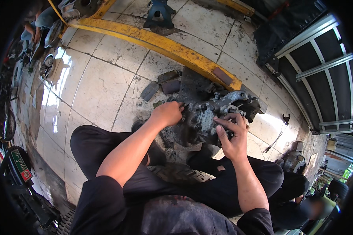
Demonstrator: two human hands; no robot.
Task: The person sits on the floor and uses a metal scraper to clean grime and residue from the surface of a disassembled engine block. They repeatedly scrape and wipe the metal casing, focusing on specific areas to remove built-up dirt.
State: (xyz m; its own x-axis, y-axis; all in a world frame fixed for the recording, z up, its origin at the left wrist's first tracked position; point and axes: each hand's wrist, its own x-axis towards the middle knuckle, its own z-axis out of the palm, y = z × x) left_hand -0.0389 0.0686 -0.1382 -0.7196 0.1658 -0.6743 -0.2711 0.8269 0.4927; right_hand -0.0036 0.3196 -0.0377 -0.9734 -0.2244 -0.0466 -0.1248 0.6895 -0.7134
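Now both hands (168, 113) (232, 135) grip brake caliper (208, 113); yellow beam (164, 45) close behind.

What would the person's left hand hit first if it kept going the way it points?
The left hand points right, at the greasy grey metal car part. It already seems to touch its edge, so it would likely press into that, though depth is unclear.

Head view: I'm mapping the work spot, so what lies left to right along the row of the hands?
Left hand → grey metal caliper assembly → right hand → small black wrench on the tiles.
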